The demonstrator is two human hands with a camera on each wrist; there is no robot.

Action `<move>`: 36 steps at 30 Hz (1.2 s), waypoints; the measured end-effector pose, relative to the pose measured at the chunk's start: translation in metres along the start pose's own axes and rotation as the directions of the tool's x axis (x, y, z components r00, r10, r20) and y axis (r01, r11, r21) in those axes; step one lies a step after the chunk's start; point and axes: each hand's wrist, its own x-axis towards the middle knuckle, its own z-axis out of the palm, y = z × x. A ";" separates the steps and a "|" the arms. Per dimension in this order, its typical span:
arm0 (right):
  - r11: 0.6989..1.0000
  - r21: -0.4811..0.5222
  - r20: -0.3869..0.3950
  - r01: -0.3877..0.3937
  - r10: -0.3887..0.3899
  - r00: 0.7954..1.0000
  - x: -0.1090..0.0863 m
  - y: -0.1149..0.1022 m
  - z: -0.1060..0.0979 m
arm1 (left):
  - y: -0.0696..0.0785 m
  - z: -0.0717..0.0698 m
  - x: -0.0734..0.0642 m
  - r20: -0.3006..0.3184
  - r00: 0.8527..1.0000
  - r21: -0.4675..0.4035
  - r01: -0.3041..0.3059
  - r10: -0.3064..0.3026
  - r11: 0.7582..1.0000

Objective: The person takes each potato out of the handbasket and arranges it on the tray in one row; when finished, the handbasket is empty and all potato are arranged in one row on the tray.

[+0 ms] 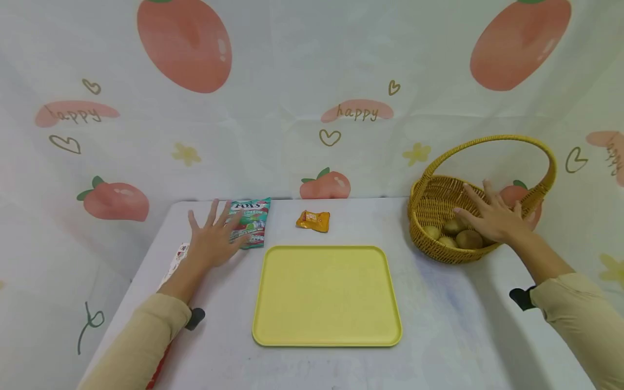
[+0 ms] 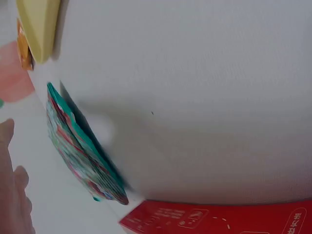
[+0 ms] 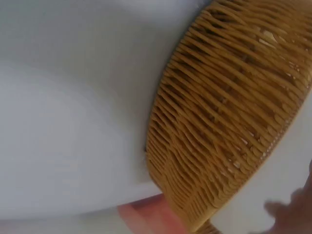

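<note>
My left hand [image 1: 213, 242] is held with fingers spread above the table, over the left part of a green FOX'S candy bag [image 1: 254, 223]. In the left wrist view the fingers are apart from that bag [image 2: 80, 151]. My right hand [image 1: 494, 216] spreads its fingers over a yellow wicker basket [image 1: 441, 254] with an arched handle. Several brown and pale round items, like kiwis or potatoes [image 1: 469, 239], lie in the basket, partly hidden by the hand. The right wrist view shows the basket's woven side [image 3: 224, 112] close up. Neither hand holds anything.
A yellow rectangular tray [image 1: 326, 295] lies at the table's middle. Behind it is a small orange packet [image 1: 313, 221]. A red and white box [image 2: 204, 217] lies at the left, partly covered by the left arm. A printed cloth [image 1: 273, 81] hangs behind the table.
</note>
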 end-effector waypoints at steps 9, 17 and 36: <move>0.940 0.336 0.089 0.055 -0.089 0.992 0.006 0.012 -0.004 | 0.030 0.008 -0.010 0.107 0.970 0.048 -0.223 0.217 0.974; 0.928 0.373 0.207 -0.026 -0.056 0.977 0.013 0.023 -0.001 | 0.044 0.009 -0.020 0.266 0.902 -0.050 -0.340 0.340 0.939; 0.937 0.313 0.191 0.156 -0.223 0.956 0.028 0.024 0.012 | 0.036 0.009 -0.030 0.267 0.874 -0.119 -0.388 0.406 0.914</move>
